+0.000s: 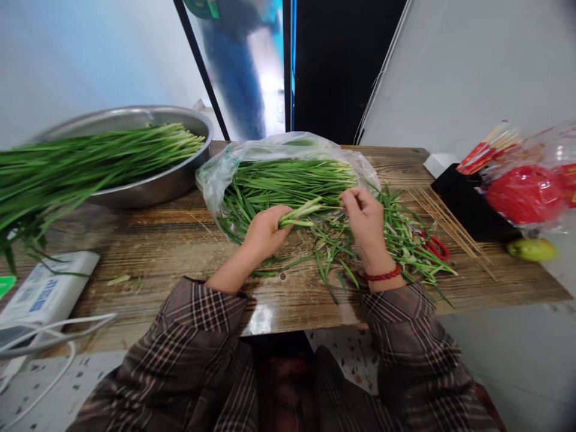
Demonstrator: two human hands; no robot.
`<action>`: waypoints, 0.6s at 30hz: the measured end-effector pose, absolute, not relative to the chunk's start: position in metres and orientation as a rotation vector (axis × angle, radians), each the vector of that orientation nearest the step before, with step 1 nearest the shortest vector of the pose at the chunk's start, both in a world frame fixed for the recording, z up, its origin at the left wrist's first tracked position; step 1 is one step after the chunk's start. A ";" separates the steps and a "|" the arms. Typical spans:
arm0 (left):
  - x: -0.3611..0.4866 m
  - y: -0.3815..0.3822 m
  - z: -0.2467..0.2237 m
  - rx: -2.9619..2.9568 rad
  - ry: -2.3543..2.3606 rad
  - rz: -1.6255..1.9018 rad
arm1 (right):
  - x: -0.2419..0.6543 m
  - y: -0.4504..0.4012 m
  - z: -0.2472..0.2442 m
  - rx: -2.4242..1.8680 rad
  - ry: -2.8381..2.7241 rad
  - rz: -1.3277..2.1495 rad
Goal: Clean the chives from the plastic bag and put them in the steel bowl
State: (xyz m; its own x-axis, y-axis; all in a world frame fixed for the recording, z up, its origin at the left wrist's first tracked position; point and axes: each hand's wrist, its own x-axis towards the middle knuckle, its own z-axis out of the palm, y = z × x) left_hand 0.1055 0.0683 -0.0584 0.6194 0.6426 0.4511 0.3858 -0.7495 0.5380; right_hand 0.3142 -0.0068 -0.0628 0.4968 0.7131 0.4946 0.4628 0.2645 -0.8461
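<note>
Several green stalks with pale ends (306,211) are wrapped in my left hand (269,231), in front of an open clear plastic bag (216,180). The pale ends point right. My right hand (364,219) has its thumb and index finger pinched at the right of those ends; a thin strand seems to run into the pinch, too small to name. Long green chives (288,180) lie in the bag behind both hands. Under and beside my right hand is a loose heap of trimmed leaves and scraps (400,240).
A metal bowl (157,195) heaped with chives (90,159) stands left. Nearer is a white device (58,288) with cables. Red-handled scissors (435,246), wooden skewers (454,228), a black box (472,207), a red bag (526,195) and a yellow-green fruit (532,249) are right.
</note>
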 end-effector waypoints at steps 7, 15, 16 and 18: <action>0.092 0.071 -0.038 2.188 1.070 1.467 | 0.339 -0.002 -0.073 -1.641 -1.316 0.075; 0.078 0.068 -0.035 2.667 1.069 1.697 | 0.341 -0.001 -0.083 -1.965 -1.673 -0.145; 0.080 0.068 -0.038 2.708 1.056 1.581 | 0.342 -0.001 -0.083 -1.963 -1.666 -0.145; 0.088 0.067 -0.045 2.682 1.006 1.400 | 0.342 -0.001 -0.082 -1.880 -1.635 -0.111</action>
State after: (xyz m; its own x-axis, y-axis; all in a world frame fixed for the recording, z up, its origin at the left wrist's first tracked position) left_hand 0.0877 0.0670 -0.0450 0.4158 0.5101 0.7529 0.5510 -0.7999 0.2377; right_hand 0.3424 -0.0009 -0.0820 0.2241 0.8614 0.4559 0.9151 -0.0251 -0.4023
